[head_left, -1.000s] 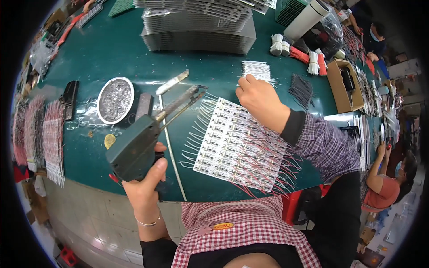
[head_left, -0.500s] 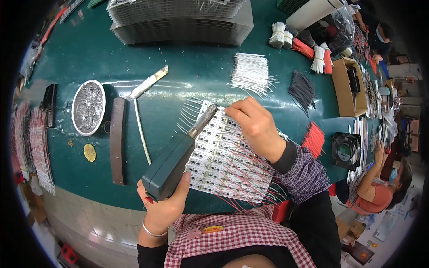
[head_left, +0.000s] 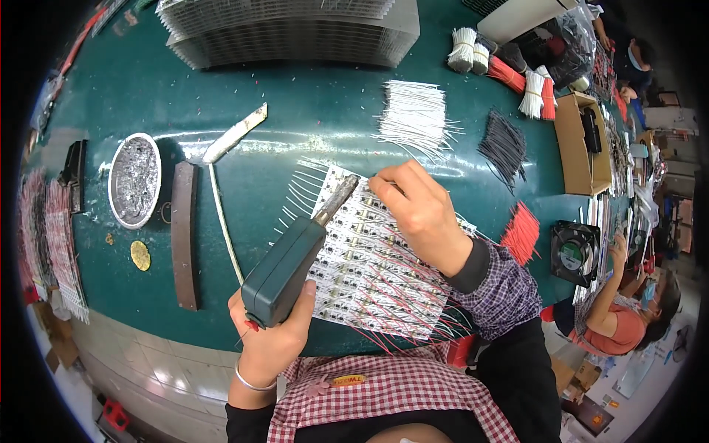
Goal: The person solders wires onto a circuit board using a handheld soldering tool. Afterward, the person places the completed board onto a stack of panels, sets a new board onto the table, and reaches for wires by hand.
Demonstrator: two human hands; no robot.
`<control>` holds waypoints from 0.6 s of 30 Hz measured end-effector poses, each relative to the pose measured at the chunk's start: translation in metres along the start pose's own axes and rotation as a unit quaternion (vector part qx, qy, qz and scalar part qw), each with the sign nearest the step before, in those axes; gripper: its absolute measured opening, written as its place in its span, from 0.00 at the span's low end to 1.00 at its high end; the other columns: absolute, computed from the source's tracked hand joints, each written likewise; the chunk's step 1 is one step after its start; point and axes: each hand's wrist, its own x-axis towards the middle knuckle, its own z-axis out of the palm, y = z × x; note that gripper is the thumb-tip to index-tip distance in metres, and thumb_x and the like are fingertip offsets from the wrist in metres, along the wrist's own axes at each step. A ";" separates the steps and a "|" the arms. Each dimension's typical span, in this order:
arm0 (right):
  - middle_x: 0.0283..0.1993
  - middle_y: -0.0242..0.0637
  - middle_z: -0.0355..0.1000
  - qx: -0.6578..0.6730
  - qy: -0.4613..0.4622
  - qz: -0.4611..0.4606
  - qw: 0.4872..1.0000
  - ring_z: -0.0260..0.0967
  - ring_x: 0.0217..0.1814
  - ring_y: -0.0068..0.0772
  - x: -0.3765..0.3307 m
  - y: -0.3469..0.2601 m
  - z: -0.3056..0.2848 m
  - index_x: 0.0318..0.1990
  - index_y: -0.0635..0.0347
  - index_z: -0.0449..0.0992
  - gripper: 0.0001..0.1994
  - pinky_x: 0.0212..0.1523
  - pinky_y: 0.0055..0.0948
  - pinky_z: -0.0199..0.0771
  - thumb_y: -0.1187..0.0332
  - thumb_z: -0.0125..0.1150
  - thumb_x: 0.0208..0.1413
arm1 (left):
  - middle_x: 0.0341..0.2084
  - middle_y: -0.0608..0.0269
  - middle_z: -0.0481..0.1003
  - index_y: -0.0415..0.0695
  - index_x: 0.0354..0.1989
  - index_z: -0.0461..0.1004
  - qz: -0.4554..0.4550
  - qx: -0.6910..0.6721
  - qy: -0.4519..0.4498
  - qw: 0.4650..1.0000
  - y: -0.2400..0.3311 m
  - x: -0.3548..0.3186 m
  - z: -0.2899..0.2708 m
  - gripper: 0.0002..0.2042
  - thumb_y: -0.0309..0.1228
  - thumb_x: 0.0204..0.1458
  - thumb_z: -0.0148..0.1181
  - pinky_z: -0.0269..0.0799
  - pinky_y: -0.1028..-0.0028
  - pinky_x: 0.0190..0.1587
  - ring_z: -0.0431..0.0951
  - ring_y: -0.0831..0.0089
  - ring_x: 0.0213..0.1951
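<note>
A dark green soldering gun is gripped in my left hand, its grey metal barrel slanting up and to the right. Its tip reaches the far edge of a white panel of small circuit boards. White, red and dark wires stick out from this panel. Close to the tip, my right hand hovers over the panel's far right part, thumb and forefinger pinched together. Whatever thin thing is between those fingertips is too small to make out. A thin pale rod runs down toward the gun from a flat metal strip.
Cut white wires, black wires and red wires lie in piles beyond and right of the panel. At left are an oval bowl of grey scraps and a brown bar. A small fan and a cardboard box stand right.
The view has shifted slightly, so the table's things sit a little differently in it. Both hands keep nearly the same pose, the gun's tip still by the panel's far edge.
</note>
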 end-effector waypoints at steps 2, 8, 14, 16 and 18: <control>0.38 0.40 0.71 -0.002 -0.002 0.004 1.000 0.70 0.38 0.40 0.000 0.000 0.000 0.40 0.66 0.75 0.16 0.34 0.32 0.75 0.84 0.58 0.38 | 0.29 0.62 0.77 0.38 0.32 0.78 0.040 0.032 -0.001 0.999 -0.002 0.001 0.000 0.07 0.22 0.44 0.69 0.68 0.72 0.32 0.75 0.67 0.25; 0.38 0.41 0.70 -0.007 0.000 0.009 1.000 0.70 0.38 0.41 0.001 -0.001 0.001 0.40 0.66 0.75 0.17 0.34 0.32 0.75 0.85 0.58 0.37 | 0.29 0.58 0.77 0.34 0.31 0.77 0.034 -0.006 -0.030 0.999 0.002 0.009 -0.001 0.07 0.19 0.43 0.67 0.71 0.75 0.31 0.77 0.69 0.26; 0.38 0.41 0.70 -0.007 -0.005 0.012 1.000 0.70 0.38 0.41 0.002 -0.001 0.000 0.40 0.66 0.75 0.17 0.34 0.33 0.74 0.85 0.59 0.37 | 0.29 0.56 0.78 0.34 0.31 0.76 0.025 0.000 -0.035 0.999 0.004 0.011 -0.003 0.07 0.19 0.43 0.66 0.73 0.74 0.33 0.78 0.68 0.26; 0.38 0.41 0.70 -0.007 -0.007 0.013 1.000 0.70 0.38 0.41 0.002 -0.002 0.000 0.40 0.66 0.75 0.17 0.34 0.33 0.74 0.85 0.59 0.37 | 0.29 0.56 0.78 0.34 0.31 0.76 0.039 0.009 -0.036 0.999 0.004 0.012 -0.002 0.07 0.19 0.43 0.66 0.73 0.73 0.33 0.78 0.68 0.26; 0.38 0.41 0.70 -0.005 -0.008 0.015 1.000 0.70 0.38 0.41 0.002 -0.002 0.000 0.40 0.66 0.75 0.17 0.35 0.33 0.74 0.84 0.59 0.38 | 0.28 0.56 0.78 0.34 0.31 0.76 0.054 0.019 -0.036 0.998 0.005 0.013 -0.003 0.07 0.18 0.42 0.66 0.73 0.73 0.33 0.78 0.68 0.26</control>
